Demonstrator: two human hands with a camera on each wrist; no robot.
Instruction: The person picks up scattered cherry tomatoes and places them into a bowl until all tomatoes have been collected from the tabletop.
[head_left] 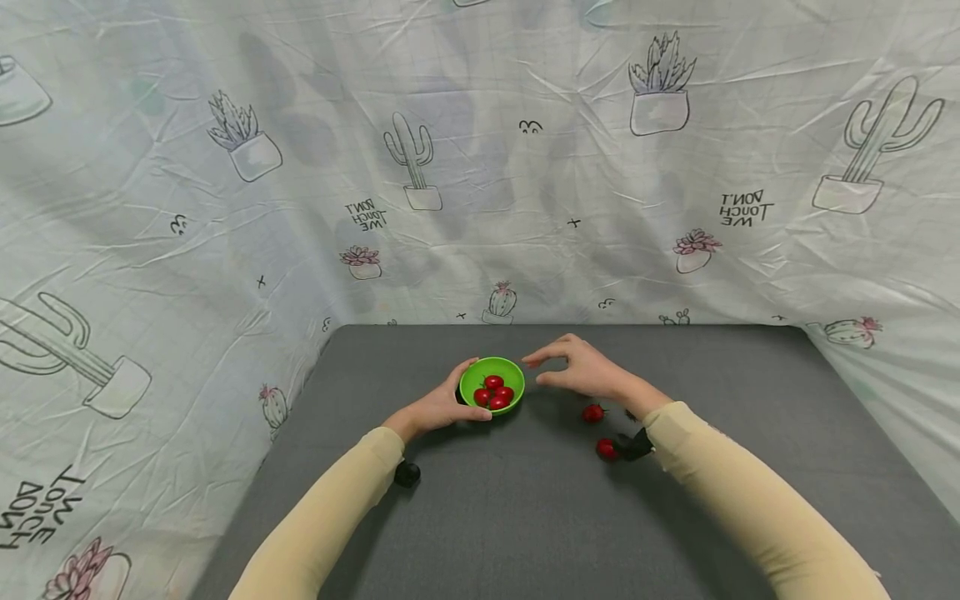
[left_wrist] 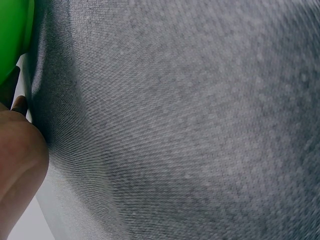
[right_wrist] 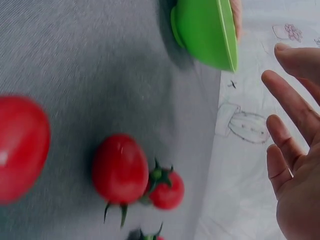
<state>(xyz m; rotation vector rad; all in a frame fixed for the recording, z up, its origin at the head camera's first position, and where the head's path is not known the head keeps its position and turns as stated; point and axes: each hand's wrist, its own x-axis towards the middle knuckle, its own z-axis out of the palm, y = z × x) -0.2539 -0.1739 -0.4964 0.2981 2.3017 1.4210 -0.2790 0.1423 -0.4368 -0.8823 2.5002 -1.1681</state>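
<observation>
A: What does the head view give you?

B: I see the green bowl (head_left: 512, 375) toward the far side of the gray table (head_left: 495, 517), its mouth facing up, four tomatoes (head_left: 498, 402) inside. My guess is it's light and stiff, best held at the rim, where the left hand (head_left: 442, 406) grips it, thumb nearest me. Being round, it has no long axis across the mouth. The right hand (head_left: 585, 367) is just beside it, fingers loosely bent, thumb apart, holding nothing.

A: Left wrist?

B: Only the bowl's side and part of that hand; I can't tell the grip from there.

A: Right wrist?

B: I count four loose tomatoes (right_wrist: 120, 167), one cut off below. I'd expect them light, slick and easily bruised, so I'd pinch gently round the middle. The central one's long axis runs up and down this view, stem end toward the bottom.
</observation>
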